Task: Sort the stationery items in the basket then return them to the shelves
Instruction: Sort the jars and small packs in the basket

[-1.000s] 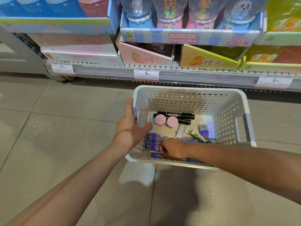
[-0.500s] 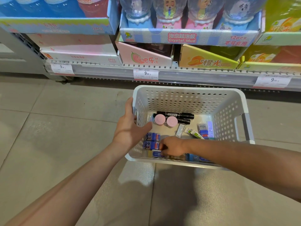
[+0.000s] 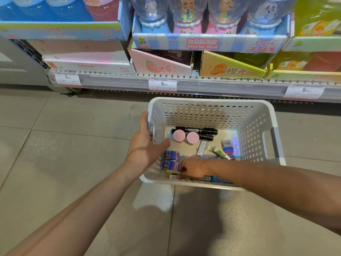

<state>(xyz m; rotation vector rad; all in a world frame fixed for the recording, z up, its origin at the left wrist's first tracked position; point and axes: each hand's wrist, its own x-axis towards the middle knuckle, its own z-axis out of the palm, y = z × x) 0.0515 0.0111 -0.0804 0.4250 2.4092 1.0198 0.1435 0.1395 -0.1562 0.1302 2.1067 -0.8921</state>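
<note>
The white perforated basket (image 3: 212,115) sits on the tiled floor (image 3: 55,154) below the shelf (image 3: 203,84). The left hand (image 3: 145,146) grips the basket's 9 o'clock rim, thumb inside. The right hand (image 3: 191,169) reaches to the 7 o'clock corner, fingers curled on a yellowish pack (image 3: 171,174). 2 blue packs (image 3: 170,160) lie just beside it; 2 black markers (image 3: 199,133) and 2 pink caps (image 3: 186,136) lie at 12 o'clock.

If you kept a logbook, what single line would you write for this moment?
phase: sorting | left hand: grips white basket rim | right hand: in basket, on yellow box, grip unclear | black markers: untouched
</note>
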